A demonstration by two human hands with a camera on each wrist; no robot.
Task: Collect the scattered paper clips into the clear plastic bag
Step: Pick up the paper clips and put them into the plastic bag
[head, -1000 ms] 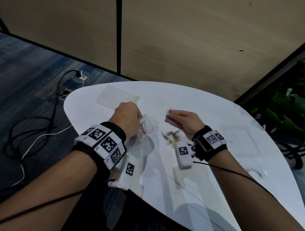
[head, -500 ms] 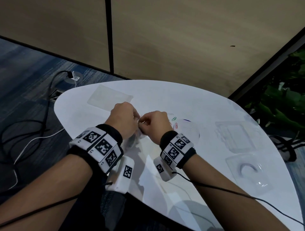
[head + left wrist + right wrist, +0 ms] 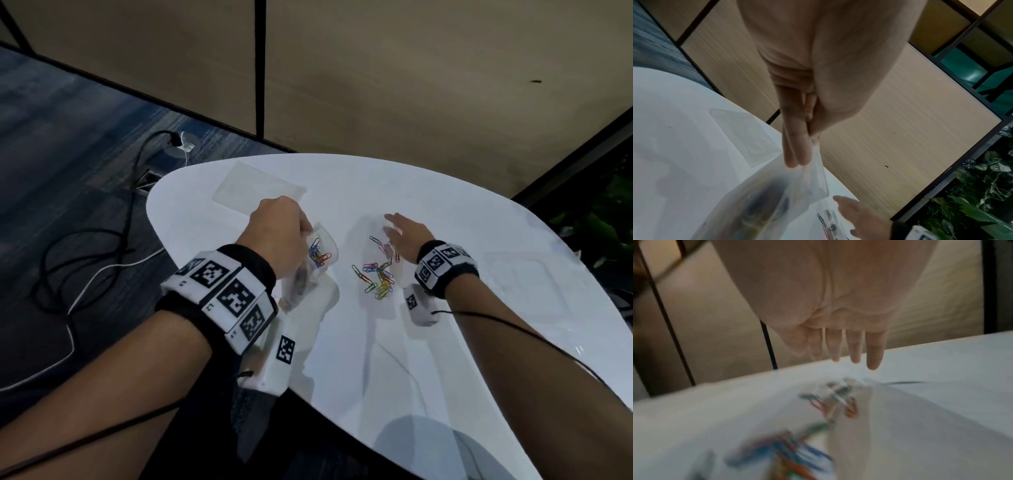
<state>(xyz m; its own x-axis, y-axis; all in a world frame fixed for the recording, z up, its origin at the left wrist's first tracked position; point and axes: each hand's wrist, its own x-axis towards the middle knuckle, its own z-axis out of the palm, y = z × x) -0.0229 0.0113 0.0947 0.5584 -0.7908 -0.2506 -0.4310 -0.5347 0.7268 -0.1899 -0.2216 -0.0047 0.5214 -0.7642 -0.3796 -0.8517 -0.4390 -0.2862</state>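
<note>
Your left hand (image 3: 279,236) pinches the top edge of the clear plastic bag (image 3: 317,260) between thumb and straight fingers (image 3: 795,146); that grip is tight on the plastic, and the bag hangs from it down toward the table (image 3: 445,359). Coloured clips show through the bag's wall, though in your left wrist view they blur into a dark smear. Your right hand (image 3: 406,233) is spread flat, fingers (image 3: 873,352) straight, holding nothing, poised just above the scattered paper clips (image 3: 378,277). Whether the fingertips touch the table, I can't tell. Those clips lie between your two hands, close to the bag; motion blur smears them in the right wrist view. Your wristbands carry square black-and-white marker codes (image 3: 236,294); the tiny characters beside them can't be read. A flat clear sheet (image 3: 257,188) lies behind your left hand, partly hidden.
</note>
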